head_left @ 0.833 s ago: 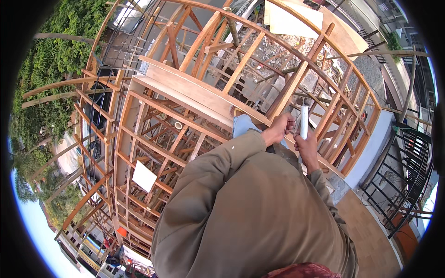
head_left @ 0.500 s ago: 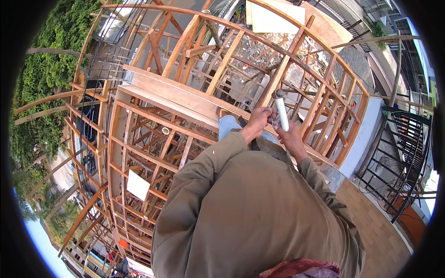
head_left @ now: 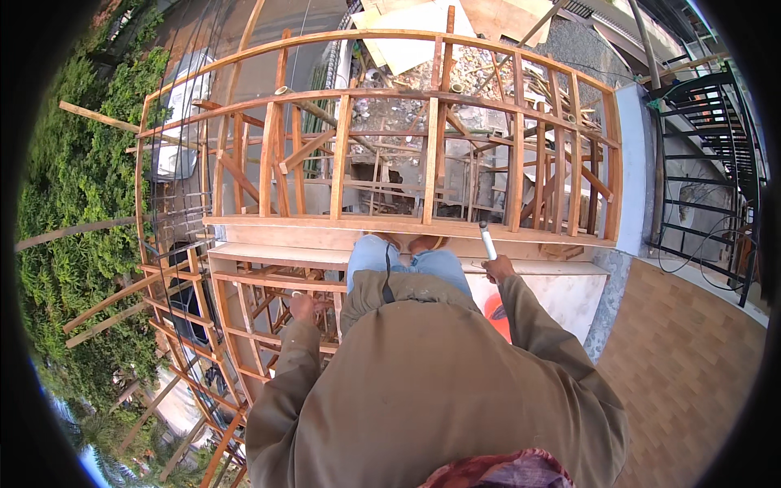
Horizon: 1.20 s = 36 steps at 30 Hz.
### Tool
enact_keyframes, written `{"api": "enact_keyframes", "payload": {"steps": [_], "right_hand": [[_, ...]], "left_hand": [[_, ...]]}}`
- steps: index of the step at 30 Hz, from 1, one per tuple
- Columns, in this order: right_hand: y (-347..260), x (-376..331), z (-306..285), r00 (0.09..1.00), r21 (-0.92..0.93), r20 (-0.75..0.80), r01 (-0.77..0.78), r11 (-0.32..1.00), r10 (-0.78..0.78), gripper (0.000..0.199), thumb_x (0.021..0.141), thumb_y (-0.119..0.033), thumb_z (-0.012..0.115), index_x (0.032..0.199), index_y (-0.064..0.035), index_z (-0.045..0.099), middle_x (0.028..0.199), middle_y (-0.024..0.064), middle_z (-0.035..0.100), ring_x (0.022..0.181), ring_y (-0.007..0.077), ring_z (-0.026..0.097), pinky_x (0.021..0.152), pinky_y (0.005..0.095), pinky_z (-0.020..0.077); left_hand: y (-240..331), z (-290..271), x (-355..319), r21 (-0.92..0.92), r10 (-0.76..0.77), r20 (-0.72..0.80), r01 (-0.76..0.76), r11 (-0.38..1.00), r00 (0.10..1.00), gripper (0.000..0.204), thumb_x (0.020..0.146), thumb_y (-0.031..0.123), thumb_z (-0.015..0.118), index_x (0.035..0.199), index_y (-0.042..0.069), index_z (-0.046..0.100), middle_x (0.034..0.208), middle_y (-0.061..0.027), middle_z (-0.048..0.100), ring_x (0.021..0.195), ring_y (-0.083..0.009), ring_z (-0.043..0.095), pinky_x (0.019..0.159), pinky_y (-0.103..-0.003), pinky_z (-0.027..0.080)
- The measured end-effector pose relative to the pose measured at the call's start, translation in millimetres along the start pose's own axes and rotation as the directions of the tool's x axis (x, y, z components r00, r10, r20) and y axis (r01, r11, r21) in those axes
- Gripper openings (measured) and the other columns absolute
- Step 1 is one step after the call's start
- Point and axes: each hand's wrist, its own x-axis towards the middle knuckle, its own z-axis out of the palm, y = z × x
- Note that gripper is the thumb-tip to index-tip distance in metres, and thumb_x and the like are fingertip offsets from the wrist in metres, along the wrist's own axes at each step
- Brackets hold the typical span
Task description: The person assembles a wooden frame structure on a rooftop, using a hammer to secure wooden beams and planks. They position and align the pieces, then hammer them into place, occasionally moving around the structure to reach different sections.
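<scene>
In my right hand [head_left: 499, 268] is a hammer [head_left: 488, 241], gripped low on its white handle. Its dark head points away from me, close to the long wooden beam [head_left: 537, 233]. My left hand [head_left: 304, 309] is off to the left, over the lower timber framework [head_left: 325, 286]. Its fingers look curled in, and what they hold, if anything, is too small to make out. A pale round end, like cut bamboo, shows by those fingers. My feet [head_left: 427, 242] are at the plank ledge [head_left: 325, 254] behind the beam.
An upright wooden railing frame [head_left: 342, 154] rises ahead, with rubble [head_left: 399, 89] far below. A red-orange bucket [head_left: 496, 315] stands beside my right forearm. Cables [head_left: 175, 163] hang at the left. To the right are a tiled floor [head_left: 683, 358] and black metal railing [head_left: 700, 179].
My hands were together around the hammer and have parted. The left has moved left and down, while the right keeps the hammer. My view has turned and levelled with the frame.
</scene>
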Motion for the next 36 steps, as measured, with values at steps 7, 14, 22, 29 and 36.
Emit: {"api": "enact_keyframes", "payload": {"steps": [7,14,22,29,36], "right_hand": [[133,65,-84,0.99,-0.545,-0.089,-0.141,0.826,0.111,0.041,0.08,-0.026,0.082,0.108,0.0025,0.074,0.085,0.0167,0.075,0.072,0.028,0.074,0.066,0.0403,0.0576],[139,43,-96,0.976,-0.268,-0.216,-0.04,0.963,-0.02,0.04,0.084,-0.024,0.078,0.112,0.0025,0.067,0.09,0.0196,0.073,0.079,0.0308,0.072,0.07,0.0432,0.0565],[118,3,-25,0.96,0.102,-0.216,-0.157,0.982,0.176,0.031,0.087,-0.023,0.073,0.096,0.0059,0.066,0.066,0.013,0.066,0.053,0.0237,0.063,0.05,0.0402,0.0501],[127,-80,121,0.914,0.111,-0.229,-0.319,0.941,0.336,0.037,0.084,-0.024,0.078,0.102,0.0063,0.067,0.073,0.0144,0.068,0.057,0.0233,0.066,0.052,0.0393,0.0522],[110,-193,309,0.856,0.368,-0.107,-0.438,0.82,0.506,0.027,0.087,-0.017,0.076,0.092,0.0061,0.063,0.07,0.0102,0.062,0.053,0.0182,0.059,0.044,0.0356,0.0465]], "left_hand": [[-39,9,-16,0.243,0.07,0.091,-0.091,0.966,0.993,0.025,0.095,0.008,0.05,0.103,-0.01,0.066,0.085,-0.0164,0.069,0.068,-0.0221,0.068,0.062,-0.035,0.056],[39,47,-8,0.316,0.259,0.091,-0.275,0.908,0.962,0.029,0.095,0.001,0.045,0.116,-0.012,0.059,0.086,-0.0204,0.069,0.074,-0.0267,0.073,0.056,-0.037,0.06],[146,52,12,0.324,0.291,0.299,-0.384,0.865,0.909,0.03,0.098,0.005,0.043,0.119,-0.007,0.061,0.081,-0.0175,0.07,0.051,-0.0194,0.063,0.046,-0.032,0.053],[161,7,119,0.446,0.269,0.529,-0.533,0.718,0.805,0.028,0.097,0.009,0.047,0.111,-0.004,0.067,0.075,-0.0142,0.07,0.054,-0.0174,0.063,0.052,-0.034,0.051],[216,-71,257,0.6,0.202,0.528,-0.531,0.599,0.825,0.029,0.094,0.012,0.051,0.11,-0.005,0.069,0.076,-0.017,0.071,0.06,-0.0207,0.068,0.052,-0.034,0.053]]}}
